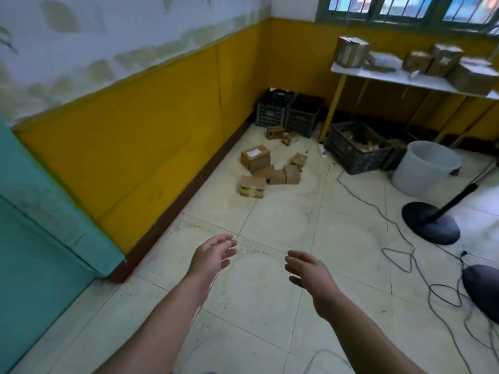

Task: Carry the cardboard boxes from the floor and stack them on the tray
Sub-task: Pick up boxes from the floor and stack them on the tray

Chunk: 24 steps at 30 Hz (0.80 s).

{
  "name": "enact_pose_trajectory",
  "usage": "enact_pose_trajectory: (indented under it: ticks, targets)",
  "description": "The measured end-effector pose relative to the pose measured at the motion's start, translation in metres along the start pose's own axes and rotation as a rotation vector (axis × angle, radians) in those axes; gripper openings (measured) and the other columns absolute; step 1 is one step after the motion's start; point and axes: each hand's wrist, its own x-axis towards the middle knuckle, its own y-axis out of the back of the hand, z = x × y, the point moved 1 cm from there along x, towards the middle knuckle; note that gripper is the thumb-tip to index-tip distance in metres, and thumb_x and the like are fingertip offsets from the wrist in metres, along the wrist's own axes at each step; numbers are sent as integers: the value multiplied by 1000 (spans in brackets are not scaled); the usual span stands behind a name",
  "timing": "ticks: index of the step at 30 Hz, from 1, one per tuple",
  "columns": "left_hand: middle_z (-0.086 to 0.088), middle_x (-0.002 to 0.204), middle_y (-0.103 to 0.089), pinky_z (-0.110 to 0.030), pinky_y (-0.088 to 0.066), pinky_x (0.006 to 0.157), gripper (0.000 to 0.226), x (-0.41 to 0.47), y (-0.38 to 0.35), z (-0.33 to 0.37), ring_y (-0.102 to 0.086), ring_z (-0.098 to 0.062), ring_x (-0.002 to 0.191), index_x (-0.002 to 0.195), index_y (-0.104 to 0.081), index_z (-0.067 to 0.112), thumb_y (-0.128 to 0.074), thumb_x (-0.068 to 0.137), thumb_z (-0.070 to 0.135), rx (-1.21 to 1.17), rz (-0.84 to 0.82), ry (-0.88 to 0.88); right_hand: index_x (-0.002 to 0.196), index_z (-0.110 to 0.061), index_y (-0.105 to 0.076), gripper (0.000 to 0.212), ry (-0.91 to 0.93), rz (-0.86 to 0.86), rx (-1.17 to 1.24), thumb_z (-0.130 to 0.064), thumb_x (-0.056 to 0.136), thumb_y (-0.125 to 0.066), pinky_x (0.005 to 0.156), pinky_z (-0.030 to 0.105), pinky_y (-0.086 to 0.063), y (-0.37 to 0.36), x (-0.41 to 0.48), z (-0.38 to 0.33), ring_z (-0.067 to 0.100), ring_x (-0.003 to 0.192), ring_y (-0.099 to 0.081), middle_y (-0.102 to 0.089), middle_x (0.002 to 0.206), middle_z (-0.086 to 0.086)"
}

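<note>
1. Head view, hands: the left hand (213, 255) and the right hand (307, 271) are both stretched forward over bare floor tiles, palms turned toward each other, fingers loose and spread. Neither holds anything
2. Head view, the task's things: the cardboard boxes (270, 171) lie in a loose heap on the floor beside the yellow wall, well ahead of the hands. A labelled box (255, 157), the largest, sits at the heap's far left, and two small ones lie apart nearer the dark crates (290, 112) in the corner
3. Head view, the goal: a white tabletop (388, 76) stands at the upper right under the window and already bears several brown parcels (351, 51). It is probably the tray meant, though blur makes that uncertain
4. Step in hand: judging by the empty hands and the gap to the heap, the person is on the approach for another pick-up, with much of the heap yet to shift
5. Next move: it calls for closing in on the heap, stooping, and taking a box between both palms. The nearest box (251, 187), with pale tape on its side, looks the easiest first grab
6. Hazards on the way to the tabletop: loose cables (399, 238) trail across the tiles, with a black stand base (430, 222) and a white bucket (424, 168) close to the route
</note>
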Motion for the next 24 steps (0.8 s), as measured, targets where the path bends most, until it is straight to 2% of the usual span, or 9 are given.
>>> enact_pose_trajectory:
  ticks: [8, 18, 24]
  targets:
    - [-1, 111, -70, -35, -49, 96, 21, 121, -45, 36, -65, -16, 105, 112, -65, 17, -49, 99, 13, -3, -46, 58, 125, -11, -59, 30, -31, 15, 0, -16, 96, -58, 89, 33, -51, 10, 114, -48, 16, 105, -62, -65, 112, 4]
    - [1, 108, -70, -34, -50, 95, 19, 316, -102, 142, -65, -15, 102, 109, -66, 16, -50, 99, 13, 61, -150, 72, 127, -12, -58, 31, -61, 129, 24, -17, 96, -58, 90, 32, -51, 14, 281, -148, 14, 105, -62, -65, 114, 3]
    - [-1, 107, -70, -32, -49, 92, 18, 416, -160, 172, -65, -15, 99, 109, -65, 14, -51, 98, 14, 92, -190, 138, 128, -10, -58, 31, -122, 170, 47, -16, 97, -56, 89, 32, -50, 45, 384, -181, 16, 105, -61, -65, 114, 4]
